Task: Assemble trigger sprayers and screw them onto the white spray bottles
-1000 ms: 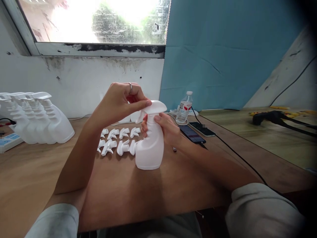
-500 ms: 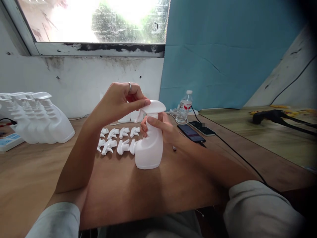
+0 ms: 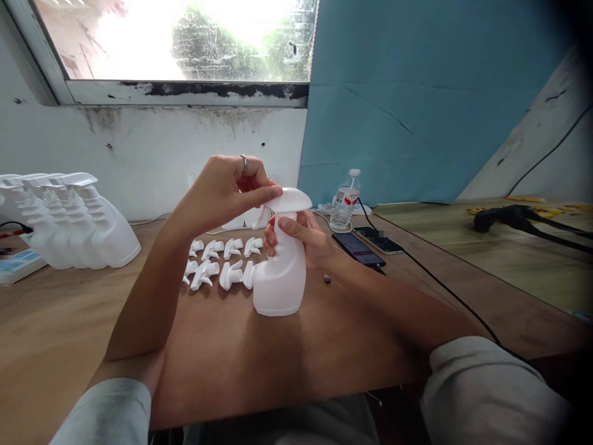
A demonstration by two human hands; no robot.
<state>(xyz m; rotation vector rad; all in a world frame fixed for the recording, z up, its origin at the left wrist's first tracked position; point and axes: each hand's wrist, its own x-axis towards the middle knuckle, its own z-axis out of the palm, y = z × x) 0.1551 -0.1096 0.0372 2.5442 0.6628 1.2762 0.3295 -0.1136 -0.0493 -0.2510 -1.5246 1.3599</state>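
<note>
A white spray bottle stands upright on the brown table in front of me, with a white trigger spray head on its neck. My left hand, a ring on one finger, is closed on the front end of the spray head, thumb on its side. My right hand is wrapped round the bottle's neck just below the head, thumb across the front. Behind and left of the bottle, several loose trigger spray heads lie in two rows, partly hidden by my left forearm.
Several white spray bottles with heads stand in a row at the left, beside a blue-and-white device. At the right are a water bottle, two phones with cables, and a small dark piece. A black strap-like object lies farther right.
Almost nothing differs. Both hands keep their hold on the spray head and bottle neck; the view has shifted very slightly.
</note>
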